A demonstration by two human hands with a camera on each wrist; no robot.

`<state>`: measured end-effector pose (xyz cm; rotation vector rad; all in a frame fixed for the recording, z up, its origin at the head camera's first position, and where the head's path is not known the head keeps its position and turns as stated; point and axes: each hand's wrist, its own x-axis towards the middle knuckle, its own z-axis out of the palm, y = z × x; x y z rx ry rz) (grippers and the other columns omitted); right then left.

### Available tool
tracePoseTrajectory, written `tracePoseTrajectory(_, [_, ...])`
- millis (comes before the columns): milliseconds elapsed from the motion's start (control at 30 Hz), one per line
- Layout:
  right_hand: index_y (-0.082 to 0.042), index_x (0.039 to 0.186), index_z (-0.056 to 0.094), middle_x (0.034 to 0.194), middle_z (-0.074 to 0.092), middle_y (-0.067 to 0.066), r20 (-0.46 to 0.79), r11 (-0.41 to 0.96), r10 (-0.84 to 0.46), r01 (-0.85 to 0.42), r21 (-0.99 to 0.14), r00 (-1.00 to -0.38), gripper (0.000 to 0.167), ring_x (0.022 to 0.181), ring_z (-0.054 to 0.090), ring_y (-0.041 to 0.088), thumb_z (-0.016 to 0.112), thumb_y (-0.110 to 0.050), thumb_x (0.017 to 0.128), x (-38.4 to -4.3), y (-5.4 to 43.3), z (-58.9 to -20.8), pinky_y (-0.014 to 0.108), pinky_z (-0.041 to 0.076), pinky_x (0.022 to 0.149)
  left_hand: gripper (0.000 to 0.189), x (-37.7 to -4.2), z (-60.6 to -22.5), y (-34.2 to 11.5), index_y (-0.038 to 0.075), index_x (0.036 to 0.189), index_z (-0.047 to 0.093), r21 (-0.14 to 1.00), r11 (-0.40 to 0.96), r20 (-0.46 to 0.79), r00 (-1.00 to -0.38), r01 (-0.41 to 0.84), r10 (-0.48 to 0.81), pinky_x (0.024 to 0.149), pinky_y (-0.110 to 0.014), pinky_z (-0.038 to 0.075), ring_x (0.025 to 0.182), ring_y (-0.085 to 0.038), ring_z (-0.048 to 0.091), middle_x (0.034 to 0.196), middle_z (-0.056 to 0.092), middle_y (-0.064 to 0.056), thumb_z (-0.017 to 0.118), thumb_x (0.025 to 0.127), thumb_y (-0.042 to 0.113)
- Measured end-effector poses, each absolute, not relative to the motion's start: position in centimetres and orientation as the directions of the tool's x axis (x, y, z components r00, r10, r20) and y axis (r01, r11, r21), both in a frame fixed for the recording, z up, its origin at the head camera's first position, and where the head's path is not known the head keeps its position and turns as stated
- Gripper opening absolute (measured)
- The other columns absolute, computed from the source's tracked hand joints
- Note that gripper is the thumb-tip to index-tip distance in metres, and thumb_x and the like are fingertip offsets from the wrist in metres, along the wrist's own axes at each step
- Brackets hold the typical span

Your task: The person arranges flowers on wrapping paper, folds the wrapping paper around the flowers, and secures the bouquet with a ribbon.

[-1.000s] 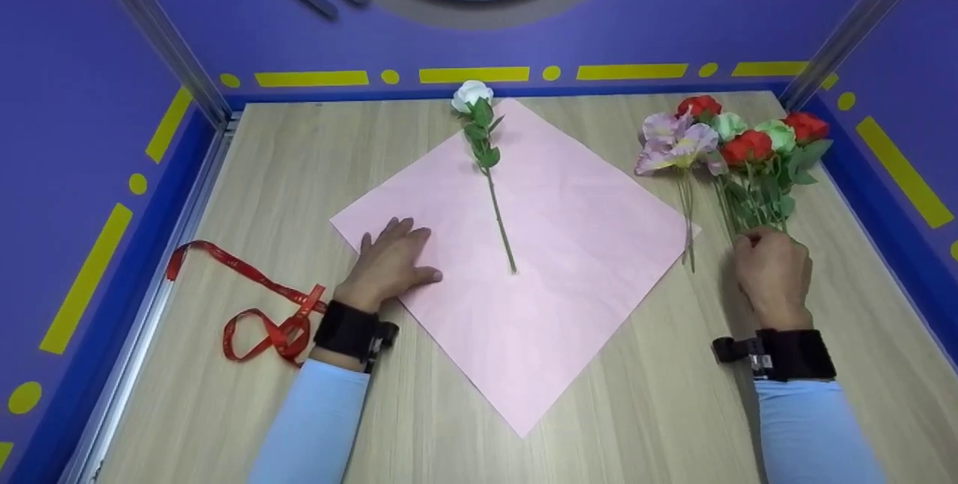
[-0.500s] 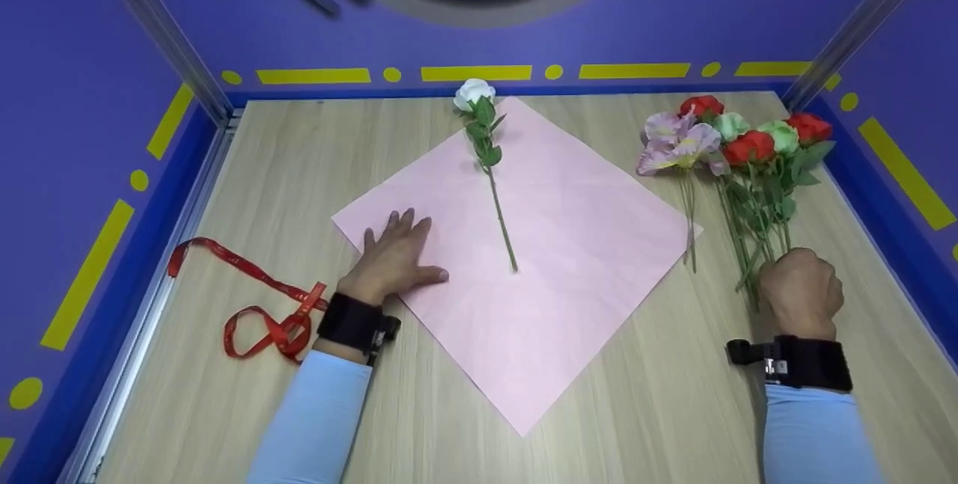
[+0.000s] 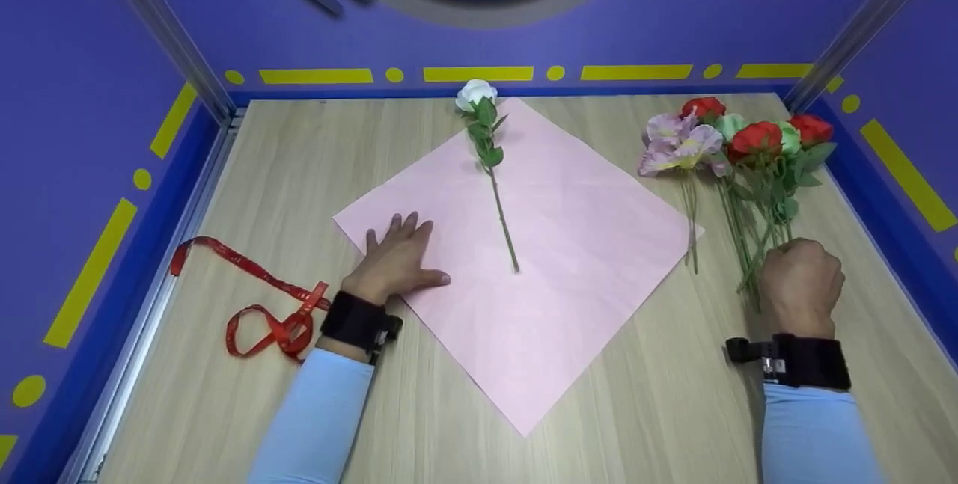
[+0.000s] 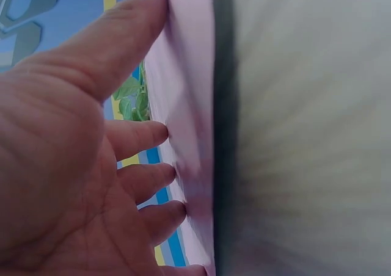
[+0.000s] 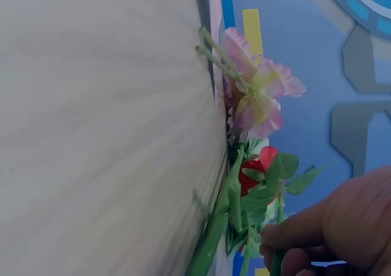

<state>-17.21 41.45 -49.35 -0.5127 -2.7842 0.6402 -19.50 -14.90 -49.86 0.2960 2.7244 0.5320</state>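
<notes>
My left hand [image 3: 393, 263] rests with spread fingers on the left corner of a square sheet of pink wrapping paper [image 3: 569, 304]. In the left wrist view its fingertips [image 4: 160, 131] press the paper. An artificial white rose [image 3: 475, 95] lies across the sheet's upper part, its green stem pointing toward me. At the right my right hand [image 3: 801, 282] pinches the green stem [image 5: 280, 212] of a red rose [image 3: 756, 141]. That bloom overlaps several other red and pale green roses in the head view. Beside them lie pink-purple flowers [image 3: 681, 144], their stems crossing the paper's right corner.
A red ribbon [image 3: 281, 331] lies loosely looped on the wooden table [image 3: 194, 417], left of my left forearm. Blue-purple panels [image 3: 569, 39] with yellow marks enclose the table at the back and both sides. Loose green stems [image 3: 741, 244] lie beside my right hand.
My right hand has moved toward me and slightly right along the stems, then a little back up. The front red rose has shifted over a green one. My left hand stays on the paper.
</notes>
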Motion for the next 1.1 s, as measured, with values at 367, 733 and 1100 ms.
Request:
tracePoseTrajectory(367, [0.008,0.11,0.076,0.102,0.073,0.032,0.212,0.796,0.36,0.18,-0.578,-0.909,0.034,0.093,0.068,0.053,0.054,-0.017,0.105,-19.8,35.7,-47.9,0.063,0.051,0.089,0.104,-19.6,-50.0,-14.9,0.007,0.168,0.026,0.402,0.907,-0.29,-0.922,0.126,0.257,0.124,-0.075,0.003,0.163,-0.044,0.005,0.176,0.013,-0.021,0.08,0.091,0.053])
tracePoseTrajectory(733, [-0.003,0.103,0.08,0.071,0.072,0.008,0.109,0.637,0.187,0.036,-0.77,-0.976,0.021,0.049,0.059,0.003,0.068,-0.019,0.099,-24.2,25.9,-48.0,0.021,0.048,0.051,0.105,-19.5,-49.8,-14.8,0.007,0.168,0.027,0.402,0.906,-0.285,-0.922,0.131,0.26,0.124,-0.075,0.003,0.163,-0.045,0.005,0.176,0.014,-0.021,0.08,0.09,0.053])
tracePoseTrajectory(1100, [0.004,0.105,0.079,0.061,0.063,-0.002,-0.05,0.501,0.048,0.067,-0.863,-0.998,0.023,0.043,0.056,0.006,0.066,-0.014,0.101,-26.9,18.5,-50.4,0.02,0.047,0.043,0.105,-19.6,-49.9,-14.8,0.007,0.168,0.027,0.408,0.905,-0.295,-0.92,0.122,0.257,0.124,-0.075,0.002,0.163,-0.044,0.005,0.176,0.014,-0.02,0.081,0.089,0.053])
